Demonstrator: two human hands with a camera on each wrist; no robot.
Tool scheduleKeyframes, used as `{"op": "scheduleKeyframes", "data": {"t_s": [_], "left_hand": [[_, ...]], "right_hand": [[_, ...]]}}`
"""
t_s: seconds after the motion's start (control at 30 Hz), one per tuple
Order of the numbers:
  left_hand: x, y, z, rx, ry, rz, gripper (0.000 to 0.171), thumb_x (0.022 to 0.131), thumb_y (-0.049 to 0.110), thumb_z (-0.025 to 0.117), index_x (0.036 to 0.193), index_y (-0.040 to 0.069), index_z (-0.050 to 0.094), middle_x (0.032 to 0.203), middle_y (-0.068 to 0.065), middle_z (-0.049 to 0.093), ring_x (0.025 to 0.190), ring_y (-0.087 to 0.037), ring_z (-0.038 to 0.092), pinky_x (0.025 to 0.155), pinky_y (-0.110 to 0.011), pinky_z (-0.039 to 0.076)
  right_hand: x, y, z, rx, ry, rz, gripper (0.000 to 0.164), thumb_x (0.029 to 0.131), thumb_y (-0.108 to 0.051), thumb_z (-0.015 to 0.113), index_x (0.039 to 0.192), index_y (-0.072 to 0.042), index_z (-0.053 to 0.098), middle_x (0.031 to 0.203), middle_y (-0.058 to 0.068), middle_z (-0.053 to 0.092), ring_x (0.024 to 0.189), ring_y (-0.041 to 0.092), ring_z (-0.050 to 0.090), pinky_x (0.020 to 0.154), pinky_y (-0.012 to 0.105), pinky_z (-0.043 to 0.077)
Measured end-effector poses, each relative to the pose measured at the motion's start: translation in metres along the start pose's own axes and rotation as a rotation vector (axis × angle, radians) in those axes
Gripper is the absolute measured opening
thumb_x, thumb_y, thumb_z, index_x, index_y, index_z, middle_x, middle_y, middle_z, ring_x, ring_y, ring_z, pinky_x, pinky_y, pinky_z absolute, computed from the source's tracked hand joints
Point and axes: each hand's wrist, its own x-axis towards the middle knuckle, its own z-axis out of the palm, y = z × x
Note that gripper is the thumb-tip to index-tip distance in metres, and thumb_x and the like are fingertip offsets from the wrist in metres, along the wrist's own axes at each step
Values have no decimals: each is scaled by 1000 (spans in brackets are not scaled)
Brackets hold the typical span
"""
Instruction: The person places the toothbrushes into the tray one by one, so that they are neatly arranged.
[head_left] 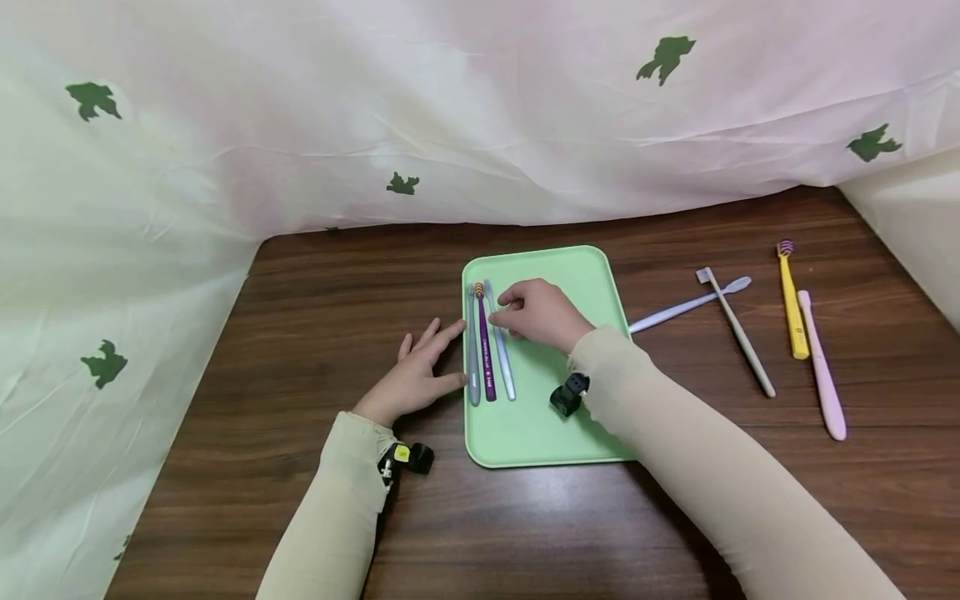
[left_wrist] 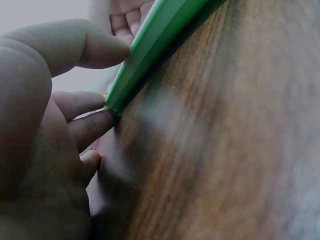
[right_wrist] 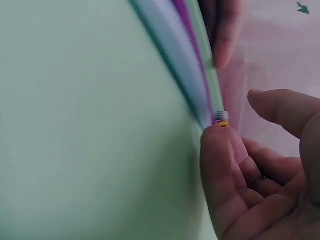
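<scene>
On a light green tray, three toothbrushes lie side by side along the left edge: a grey-blue toothbrush, a purple toothbrush with striped bristles, and a pale blue toothbrush. My right hand is over the tray, fingertips right at the upper part of the pale blue one. Its thumb stands apart from the bent fingers in the right wrist view, with nothing pinched between. My left hand rests at the tray's left side, fingers spread and thumb touching the rim.
Right of the tray, a periwinkle toothbrush lies crossed by a grey toothbrush. Farther right are a yellow toothbrush and a pink toothbrush. A white curtain with green shapes hangs behind the wooden table.
</scene>
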Motion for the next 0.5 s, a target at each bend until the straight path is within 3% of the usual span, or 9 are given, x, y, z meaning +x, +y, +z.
{"op": "scheduleKeyframes", "data": {"t_s": [0.3,0.5], "left_hand": [[2,-2,2,-10,11,6,75,95,30,67,160,24,30,163,1,29,155,-17,1,120,-48,-13],[1,-2,2,-17,15,9,76,94,29,68,160,24,29,163,1,29,154,-16,1,120,-47,-13]], "right_hand": [[-32,-1,-14,15,47,-77,42,91,-32,73,123,-5,70,99,4,70,90,19,64,77,34,53],[-54,3,-23,22,101,-120,37,92,-29,73,120,-5,71,97,2,70,90,19,63,79,35,52]]}}
